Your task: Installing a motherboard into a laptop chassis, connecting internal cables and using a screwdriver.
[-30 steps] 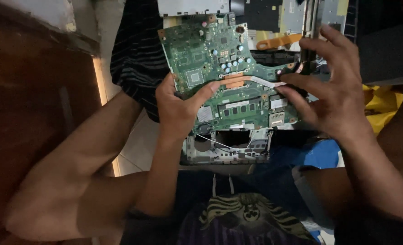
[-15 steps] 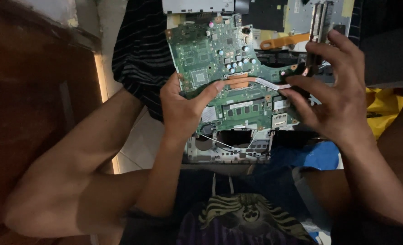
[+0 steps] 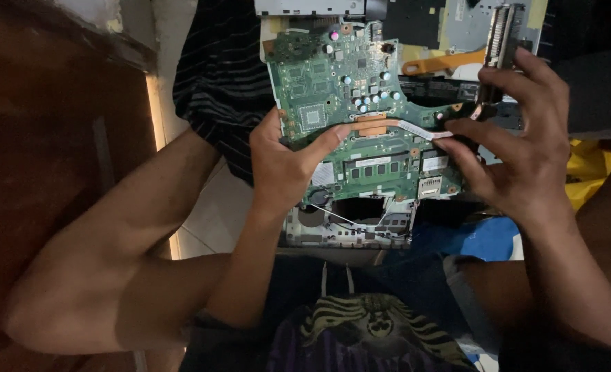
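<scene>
Change vs a second ago: the green laptop circuit board with copper heat pipes (image 3: 360, 110) has tipped up and shifted a bit toward the far side, its near edge now lifted clear of the grey open laptop base shell (image 3: 346, 224) under it. Judgement: board looks freed from the shell, carried by both hands, not resting on anything.

Left hand (image 3: 285, 169) closed on the board's left edge, thumb laid over the top face just beside the copper pipes, fingers hidden behind the board. Right hand (image 3: 519, 155) pinches the right end, fingertips (image 3: 450, 127) on the pipe's far tip, upper fingers around the dark finned heatsink part (image 3: 499, 38) at that corner. Both grips firm, nothing loose.

Board spans between the two grips, mostly above and ahead of the left thumb, left of the right palm. Shell sits below both grips, near the lap. Thin wire (image 3: 353, 222) lies across the shell; can't tell if it's attached to the board. Orange flat cable (image 3: 439, 65) lies beyond the board, apart from both hands. Yellow cloth (image 3: 587, 172) just beyond the right wrist.
</scene>
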